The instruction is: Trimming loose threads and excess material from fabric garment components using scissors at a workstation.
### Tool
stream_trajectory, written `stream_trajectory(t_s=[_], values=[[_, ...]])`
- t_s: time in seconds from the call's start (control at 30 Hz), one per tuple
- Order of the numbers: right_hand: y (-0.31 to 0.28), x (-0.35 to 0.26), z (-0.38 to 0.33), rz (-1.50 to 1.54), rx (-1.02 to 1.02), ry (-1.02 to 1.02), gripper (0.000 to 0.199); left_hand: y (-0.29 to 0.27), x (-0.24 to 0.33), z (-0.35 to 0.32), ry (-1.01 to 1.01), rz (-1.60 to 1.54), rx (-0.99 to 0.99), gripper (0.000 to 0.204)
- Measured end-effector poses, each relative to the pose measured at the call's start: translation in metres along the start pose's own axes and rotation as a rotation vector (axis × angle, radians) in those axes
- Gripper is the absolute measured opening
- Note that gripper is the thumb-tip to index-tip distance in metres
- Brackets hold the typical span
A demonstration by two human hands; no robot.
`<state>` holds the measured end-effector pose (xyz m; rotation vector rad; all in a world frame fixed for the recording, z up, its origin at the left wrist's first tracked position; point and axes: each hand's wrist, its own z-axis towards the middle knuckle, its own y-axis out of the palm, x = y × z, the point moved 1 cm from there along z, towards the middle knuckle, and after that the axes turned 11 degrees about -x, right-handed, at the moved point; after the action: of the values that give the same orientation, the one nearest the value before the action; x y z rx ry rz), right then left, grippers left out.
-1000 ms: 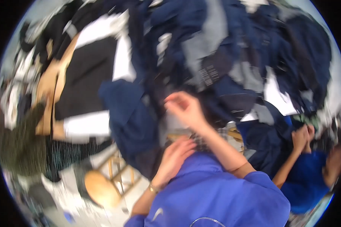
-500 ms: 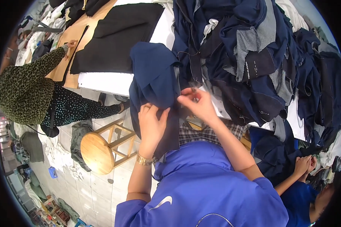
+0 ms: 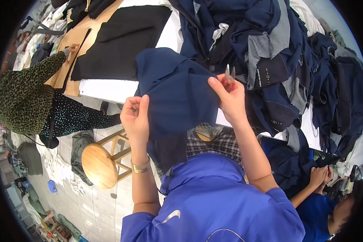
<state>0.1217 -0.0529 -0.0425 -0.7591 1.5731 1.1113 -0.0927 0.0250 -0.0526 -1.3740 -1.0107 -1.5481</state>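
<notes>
A piece of navy cloth is spread between my two hands above my lap, its upper part resting at the table's edge. My left hand pinches its left edge between thumb and fingers. With thumb and forefinger my right hand grips the upper right edge. Tucked in that same right hand are small red-handled thread snips, their metal blades pointing up, away from the cloth. A darker flap of the fabric hangs down toward my lap.
A big heap of navy garments covers the table at right. Black cloth lies flat on the white tabletop at left. A wooden stool stands on the floor. One person works at far left, another sits at lower right.
My hands have moved apart, left hand leftward, right hand up and to the right, stretching the cloth wide between them. The snips now show clearly in my right hand.
</notes>
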Motion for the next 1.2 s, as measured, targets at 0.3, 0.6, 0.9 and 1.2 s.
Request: stream_trajectory(t_s=[0.3,0.6,0.9,1.2], values=[[0.017,-0.018,0.013,0.185,-0.038,0.067,0.018,0.057,0.032,-0.026,0.519,0.879,-0.222,0.051],[0.006,-0.072,0.044,-0.067,0.083,-0.215,0.019,0.034,0.079,0.059,0.311,0.274,-0.204,0.017],[0.056,-0.130,0.049,-0.202,-0.153,-0.597,0.030,0.083,0.189,0.129,0.403,0.334,-0.806,0.015],[-0.018,-0.143,0.034,0.292,0.012,-0.488,0.025,0.065,0.095,0.109,0.286,0.223,-0.768,0.040]])
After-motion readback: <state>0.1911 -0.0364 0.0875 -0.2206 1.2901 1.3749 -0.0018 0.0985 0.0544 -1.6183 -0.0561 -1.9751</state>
